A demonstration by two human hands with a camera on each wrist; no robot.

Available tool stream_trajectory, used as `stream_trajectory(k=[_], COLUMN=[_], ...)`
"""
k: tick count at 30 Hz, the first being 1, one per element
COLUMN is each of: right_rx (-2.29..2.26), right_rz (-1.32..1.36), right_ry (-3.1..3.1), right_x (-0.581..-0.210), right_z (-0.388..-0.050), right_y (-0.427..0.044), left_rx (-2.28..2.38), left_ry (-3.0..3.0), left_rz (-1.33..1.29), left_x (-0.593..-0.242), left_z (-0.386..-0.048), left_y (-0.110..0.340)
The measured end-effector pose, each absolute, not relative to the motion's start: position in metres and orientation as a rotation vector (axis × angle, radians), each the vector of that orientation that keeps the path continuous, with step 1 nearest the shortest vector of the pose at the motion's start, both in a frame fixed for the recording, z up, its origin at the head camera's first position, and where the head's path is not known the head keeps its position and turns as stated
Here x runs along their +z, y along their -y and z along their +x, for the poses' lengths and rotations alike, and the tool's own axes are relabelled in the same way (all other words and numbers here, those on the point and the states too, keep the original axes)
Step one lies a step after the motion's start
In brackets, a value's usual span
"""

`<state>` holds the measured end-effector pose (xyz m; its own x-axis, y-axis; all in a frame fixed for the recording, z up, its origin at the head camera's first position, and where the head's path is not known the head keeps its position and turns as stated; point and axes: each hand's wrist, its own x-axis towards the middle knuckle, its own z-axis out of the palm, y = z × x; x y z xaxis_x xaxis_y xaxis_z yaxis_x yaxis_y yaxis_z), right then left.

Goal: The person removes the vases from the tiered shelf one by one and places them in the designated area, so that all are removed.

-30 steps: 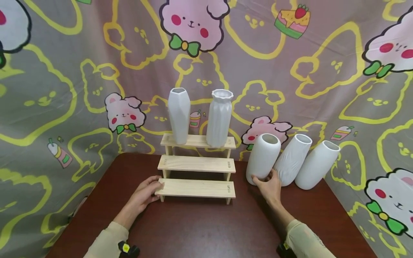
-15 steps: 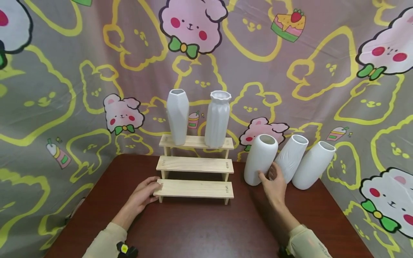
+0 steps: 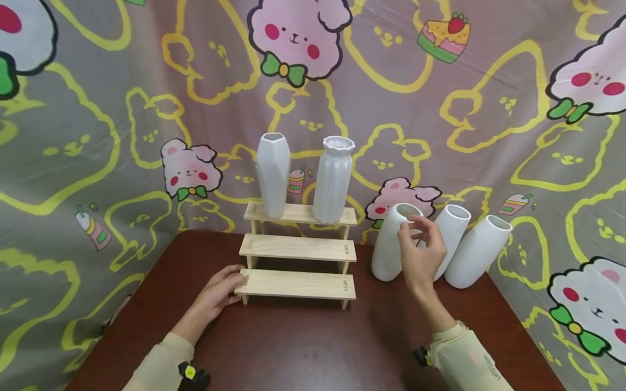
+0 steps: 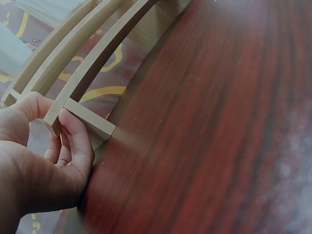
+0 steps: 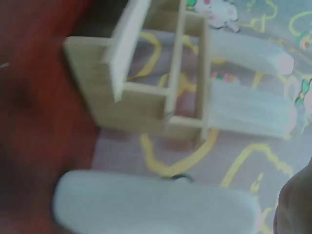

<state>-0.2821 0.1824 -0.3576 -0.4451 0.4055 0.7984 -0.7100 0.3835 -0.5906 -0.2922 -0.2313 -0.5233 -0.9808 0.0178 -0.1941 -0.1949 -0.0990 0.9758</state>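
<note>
A three-step wooden display stand [image 3: 298,283] stands on the table. My left hand [image 3: 224,290] grips the left end of its lowest step, and in the left wrist view the thumb and fingers pinch the board by its leg. Two white vases, one faceted [image 3: 274,175] and one with a ruffled rim [image 3: 333,184], stand on the top step. To the right stand a smooth white vase [image 3: 386,250], a textured white vase [image 3: 452,231] and another smooth white vase [image 3: 478,252]. My right hand [image 3: 423,258] is raised before the first two, fingers loosely bent, holding nothing visible.
A dark red-brown table [image 3: 313,347] lies under everything. Behind it hangs a patterned cloth [image 3: 225,125] with cartoon bears, close to the stand and the vases. The stand's middle step [image 3: 298,248] and lowest step bear no vase.
My right hand has let go of the left vase of the right-hand group and risen to about its rim. The vases and my left hand stay in place.
</note>
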Motion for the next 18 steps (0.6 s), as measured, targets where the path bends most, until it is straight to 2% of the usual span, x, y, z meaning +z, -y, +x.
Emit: stream_trajectory(k=[11,18], right_rx=[1.234,1.339], right_rz=[0.519,0.465], right_ry=[1.761,2.074], right_x=[-0.338,-0.316], right_z=[-0.336,-0.357], right_y=[-0.146,-0.124], left_rx=[2.253,2.261], left_ry=[-1.985,-1.988], left_rz=[-0.206,-0.201], left_x=[-0.527,-0.526], left_z=[-0.295,-0.293], left_y=[0.232,0.231])
